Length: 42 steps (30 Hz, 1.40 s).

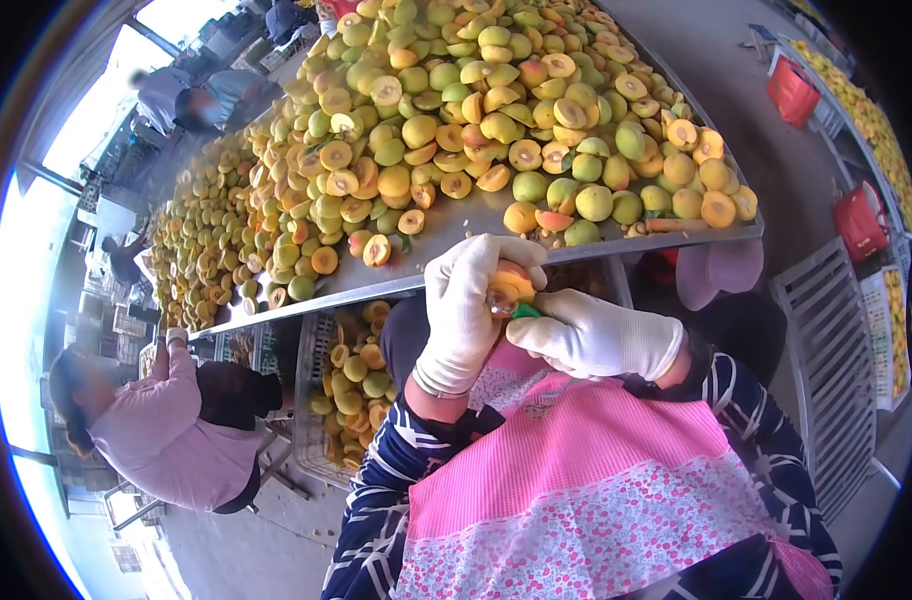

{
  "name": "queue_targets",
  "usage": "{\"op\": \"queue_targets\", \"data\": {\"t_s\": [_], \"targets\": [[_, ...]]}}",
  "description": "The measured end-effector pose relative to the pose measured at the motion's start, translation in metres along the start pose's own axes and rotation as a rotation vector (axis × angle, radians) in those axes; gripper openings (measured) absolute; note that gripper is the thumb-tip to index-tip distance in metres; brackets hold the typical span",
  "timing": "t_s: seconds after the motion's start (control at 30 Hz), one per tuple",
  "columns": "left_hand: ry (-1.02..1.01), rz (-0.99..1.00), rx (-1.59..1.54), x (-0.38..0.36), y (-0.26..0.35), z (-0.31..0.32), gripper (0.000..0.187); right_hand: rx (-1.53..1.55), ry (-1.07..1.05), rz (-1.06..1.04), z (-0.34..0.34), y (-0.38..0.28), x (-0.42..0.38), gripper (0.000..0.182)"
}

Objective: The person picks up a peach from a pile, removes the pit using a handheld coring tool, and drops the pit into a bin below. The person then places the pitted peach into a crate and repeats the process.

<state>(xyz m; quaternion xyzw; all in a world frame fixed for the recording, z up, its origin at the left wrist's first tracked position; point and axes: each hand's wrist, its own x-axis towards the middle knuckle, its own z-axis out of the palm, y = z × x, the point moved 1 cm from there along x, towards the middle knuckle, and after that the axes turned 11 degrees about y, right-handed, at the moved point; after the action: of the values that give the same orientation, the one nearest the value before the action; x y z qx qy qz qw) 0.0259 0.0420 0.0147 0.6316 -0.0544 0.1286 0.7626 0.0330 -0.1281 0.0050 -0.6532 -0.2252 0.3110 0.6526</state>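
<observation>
My left hand [464, 305], in a white glove, is closed around a peach half [514, 284] with its orange flesh turned toward my right hand. My right hand [608, 336], also gloved, is closed on the green handle of a small pitting tool [525, 312]. The tool's metal end meets the cut side of the peach half, partly hidden by fingers. Both hands are close together above my lap, just in front of the metal table [446, 240]. Many halved yellow-green peaches [416, 130] are heaped on that table, several showing their pits.
A plastic crate [311, 440] of peach halves stands under the table's edge at left. Near it a person in a pink top [176, 440] sits at the same table. Red bags [861, 220], a slatted grey rack [826, 360] and another fruit-covered table [861, 110] are at right.
</observation>
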Motion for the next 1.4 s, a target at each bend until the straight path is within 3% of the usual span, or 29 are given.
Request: {"op": "queue_targets", "data": {"t_s": [0.07,0.13,0.17,0.27,0.4,0.47,0.53,0.6,0.7,0.8,0.83,0.93,0.97,1.07,1.1,1.13,1.2,1.27,1.3,1.33,1.37,1.4], "targets": [[-0.025,-0.054,0.069,-0.001,0.008,0.0,0.048,-0.033,0.032,-0.024,-0.002,0.006,-0.001,0.045],[-0.029,-0.057,0.171,-0.002,0.011,-0.002,0.048,0.155,-0.086,0.222,-0.007,-0.006,-0.005,0.046],[0.04,-0.057,0.058,-0.002,0.004,0.003,0.048,0.248,-0.147,0.345,-0.008,-0.01,-0.006,0.046],[0.042,-0.146,-0.265,-0.001,-0.017,0.01,0.049,0.384,-0.197,0.373,-0.008,-0.009,-0.006,0.047],[-0.061,-0.24,-0.406,-0.003,-0.012,0.008,0.048,0.199,-0.155,0.291,-0.011,0.001,-0.003,0.041],[-0.075,-0.098,-0.131,-0.004,0.001,0.005,0.046,0.019,-0.042,-0.08,-0.004,0.017,0.004,0.038],[-0.063,-0.003,0.232,-0.003,0.009,0.001,0.044,-0.026,-0.042,-0.076,-0.001,0.01,0.007,0.037],[-0.083,-0.008,0.105,-0.001,0.009,0.001,0.044,0.06,-0.15,0.313,-0.007,-0.009,0.002,0.038],[-0.107,-0.03,-0.18,0.003,0.001,0.005,0.055,0.363,-0.269,0.388,-0.008,0.0,0.001,0.04],[-0.126,-0.05,-0.227,0.009,-0.013,0.004,0.056,0.388,-0.235,0.473,-0.008,0.0,0.005,0.039],[-0.13,-0.098,-0.213,0.007,-0.008,0.003,0.056,0.323,-0.226,0.435,-0.008,0.003,0.007,0.039],[-0.254,0.028,0.187,0.015,0.002,-0.009,0.039,0.204,-0.253,0.39,-0.01,0.003,0.011,0.041],[-0.282,-0.079,0.071,0.013,0.001,-0.013,0.037,0.253,-0.274,0.424,-0.01,0.003,0.013,0.042],[-0.137,-0.094,-0.208,0.014,-0.008,-0.014,0.059,0.401,-0.348,0.466,-0.007,0.002,0.021,0.046],[-0.003,-0.095,-0.13,0.012,-0.014,-0.017,0.062,0.448,-0.377,0.452,-0.007,0.002,0.021,0.048],[0.159,-0.252,-0.334,0.012,-0.017,-0.019,0.065,0.496,-0.406,0.438,-0.008,0.002,0.02,0.05],[0.33,-0.277,-0.408,0.008,-0.028,-0.049,0.065,0.497,-0.375,0.461,-0.018,0.005,0.018,0.038],[0.449,-0.185,-0.319,-0.008,-0.025,-0.092,0.064,0.323,-0.263,0.503,-0.033,0.019,0.019,0.039],[0.504,-0.14,-0.258,-0.018,-0.022,-0.115,0.062,0.057,-0.19,0.512,-0.038,0.03,0.023,0.04],[0.627,-0.215,-0.246,-0.031,-0.03,-0.145,0.061,-0.208,-0.115,0.507,-0.043,0.047,0.026,0.041],[0.744,-0.207,-0.103,-0.044,-0.034,-0.169,0.057,-0.726,-0.02,0.152,-0.055,0.081,0.025,0.044],[0.853,-0.196,0.039,-0.056,-0.039,-0.193,0.053,-1.036,-0.022,0.291,-0.059,0.089,0.024,0.044]]}}
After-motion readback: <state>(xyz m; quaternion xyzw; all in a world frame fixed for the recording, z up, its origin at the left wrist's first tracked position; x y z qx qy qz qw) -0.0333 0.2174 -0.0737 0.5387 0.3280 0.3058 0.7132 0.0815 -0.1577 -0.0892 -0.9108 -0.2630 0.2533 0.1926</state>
